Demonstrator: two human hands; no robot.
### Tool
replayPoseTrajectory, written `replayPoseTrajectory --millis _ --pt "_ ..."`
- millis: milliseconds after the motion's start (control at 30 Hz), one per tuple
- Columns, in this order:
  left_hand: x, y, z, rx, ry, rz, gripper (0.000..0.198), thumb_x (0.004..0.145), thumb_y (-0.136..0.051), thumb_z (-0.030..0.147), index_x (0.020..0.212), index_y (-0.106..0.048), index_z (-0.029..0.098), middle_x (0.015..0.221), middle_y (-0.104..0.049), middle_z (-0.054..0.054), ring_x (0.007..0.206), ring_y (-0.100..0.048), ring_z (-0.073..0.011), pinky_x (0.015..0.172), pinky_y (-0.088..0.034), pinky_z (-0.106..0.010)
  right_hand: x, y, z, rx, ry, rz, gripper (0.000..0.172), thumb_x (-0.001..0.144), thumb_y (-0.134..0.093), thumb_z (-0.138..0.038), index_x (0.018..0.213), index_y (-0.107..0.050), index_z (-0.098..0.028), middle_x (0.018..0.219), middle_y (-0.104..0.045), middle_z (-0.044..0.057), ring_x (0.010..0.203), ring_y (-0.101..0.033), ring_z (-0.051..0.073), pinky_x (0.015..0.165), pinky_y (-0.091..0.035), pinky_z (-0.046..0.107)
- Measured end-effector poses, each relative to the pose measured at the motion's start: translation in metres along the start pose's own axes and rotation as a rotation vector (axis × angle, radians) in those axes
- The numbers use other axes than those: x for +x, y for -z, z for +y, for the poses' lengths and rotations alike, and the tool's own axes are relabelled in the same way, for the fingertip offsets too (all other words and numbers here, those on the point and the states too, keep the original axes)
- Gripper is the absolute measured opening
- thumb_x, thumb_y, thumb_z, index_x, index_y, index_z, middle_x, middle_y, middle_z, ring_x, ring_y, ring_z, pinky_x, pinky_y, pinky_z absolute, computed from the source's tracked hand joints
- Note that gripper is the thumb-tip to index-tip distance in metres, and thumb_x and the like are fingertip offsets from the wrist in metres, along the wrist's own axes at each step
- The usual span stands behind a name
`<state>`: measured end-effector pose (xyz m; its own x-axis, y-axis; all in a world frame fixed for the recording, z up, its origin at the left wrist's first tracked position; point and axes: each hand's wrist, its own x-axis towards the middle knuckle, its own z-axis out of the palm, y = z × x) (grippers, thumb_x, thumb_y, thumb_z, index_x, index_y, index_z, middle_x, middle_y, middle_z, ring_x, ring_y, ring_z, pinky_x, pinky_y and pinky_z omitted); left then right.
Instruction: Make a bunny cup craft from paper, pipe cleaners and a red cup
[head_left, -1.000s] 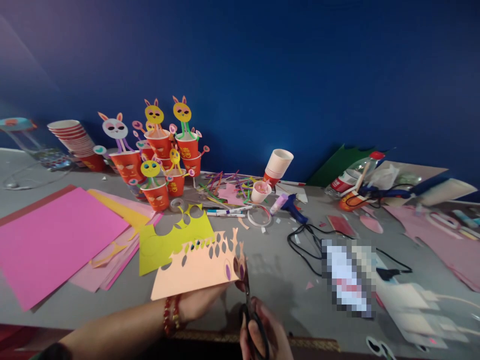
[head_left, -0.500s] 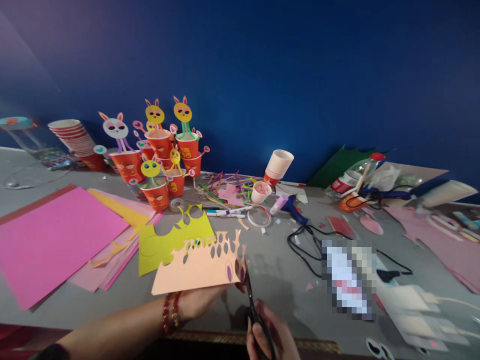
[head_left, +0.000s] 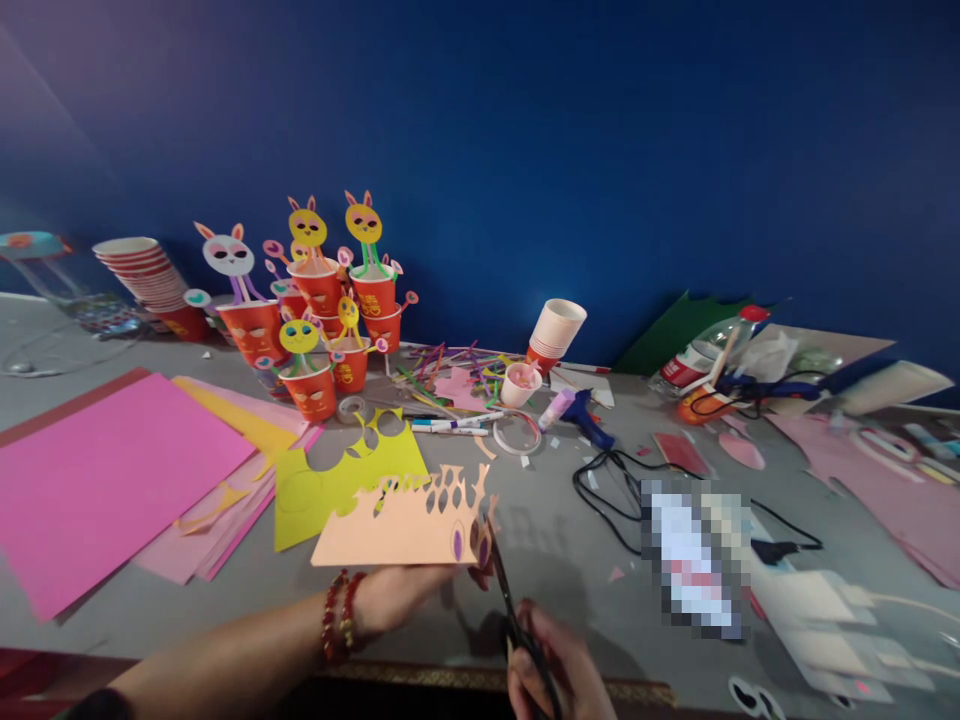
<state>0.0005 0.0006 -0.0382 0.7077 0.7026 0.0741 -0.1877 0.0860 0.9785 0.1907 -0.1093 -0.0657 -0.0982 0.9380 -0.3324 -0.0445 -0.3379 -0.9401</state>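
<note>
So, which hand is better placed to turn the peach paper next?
Probably the left: the left hand grips the peach paper from below, while the right hand is busy holding the scissors, blades at the paper's edge.

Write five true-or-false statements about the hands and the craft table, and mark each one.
1. The left hand holds the peach paper. True.
2. The right hand holds a marker. False: it holds scissors.
3. A bead bracelet is on the left wrist. True.
4. The glue gun stands in a cup. False: it lies on the table.
5. The yellow sheet is uncut. False: round pieces are cut out of it.
</note>
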Motion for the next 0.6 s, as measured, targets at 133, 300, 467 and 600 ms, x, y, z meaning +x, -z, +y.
replayPoseTrajectory --millis 133,300,467,600 --pt "0.0 0.0 0.004 -0.048 -0.002 -0.013 0.034 0.096 -0.049 0.049 0.092 -0.061 0.017 0.09 -0.063 -0.006 0.086 -0.059 -0.0204 0.088 -0.047 -0.036 0.002 0.005 -0.007 -0.035 -0.013 -0.053 0.059 0.077 -0.06 -0.078 0.067 -0.05 -0.021 0.042 -0.045 -0.006 0.036 -0.035 0.008 0.043 -0.023 0.023" --pt "0.004 -0.001 0.001 -0.114 0.023 -0.014 0.028 0.094 -0.055 0.043 0.09 -0.061 0.017 0.087 -0.063 -0.006 0.081 -0.059 -0.0189 0.083 -0.048 -0.034 0.001 0.013 -0.007 -0.155 0.017 -0.082 0.062 0.079 -0.052 -0.082 0.065 -0.045 -0.022 0.043 -0.044 -0.006 0.037 -0.035 0.008 0.042 -0.023 0.022" --pt "0.01 0.0 -0.007 -0.263 0.142 0.001 0.029 0.087 -0.064 0.043 0.085 -0.062 0.014 0.08 -0.064 -0.005 0.073 -0.061 -0.0176 0.075 -0.051 -0.032 -0.005 0.019 0.0 -0.239 -0.002 -0.038 0.06 0.082 -0.053 -0.079 0.065 -0.043 -0.022 0.043 -0.04 -0.007 0.039 -0.034 0.008 0.044 -0.022 0.024" --pt "0.013 -0.001 -0.005 -0.329 0.201 0.039 0.032 0.084 -0.069 0.044 0.078 -0.059 0.014 0.077 -0.063 -0.004 0.068 -0.061 -0.0148 0.07 -0.05 -0.029 -0.006 0.027 0.005 -0.162 0.024 0.141 0.058 0.08 -0.061 -0.075 0.063 -0.041 -0.023 0.042 -0.037 -0.008 0.038 -0.032 0.007 0.043 -0.022 0.024"
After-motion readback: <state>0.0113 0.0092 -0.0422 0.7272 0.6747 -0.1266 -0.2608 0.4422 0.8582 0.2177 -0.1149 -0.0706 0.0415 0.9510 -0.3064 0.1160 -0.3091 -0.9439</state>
